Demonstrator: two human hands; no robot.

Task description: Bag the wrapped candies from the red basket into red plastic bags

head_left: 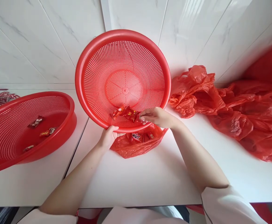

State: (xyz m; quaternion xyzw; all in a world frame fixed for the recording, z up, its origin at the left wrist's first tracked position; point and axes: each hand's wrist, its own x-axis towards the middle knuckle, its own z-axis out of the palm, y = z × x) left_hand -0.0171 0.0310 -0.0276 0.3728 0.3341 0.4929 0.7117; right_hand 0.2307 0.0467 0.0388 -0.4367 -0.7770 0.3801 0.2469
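Note:
A round red mesh basket (96, 74) is tilted toward me, with several red wrapped packets (128, 113) gathered at its lower side. My left hand (109, 136) grips the basket's lower rim, thumb over the edge. Inside the rim at the lower right, my right hand (154, 116) is closed, its fingertips at the packets; what they hold, if anything, is too small to name. Below the basket lies an open red plastic bag (131, 149) with packets (137, 137) in it, partly hidden by the rim.
A second red basket (67, 115) stands at the left with a few packets (36, 121) inside. Crumpled red plastic bags (196, 93) spread over the white table (131, 183) at the right. Small packets (4, 98) lie at the far left. A tiled wall (184, 34) rises behind.

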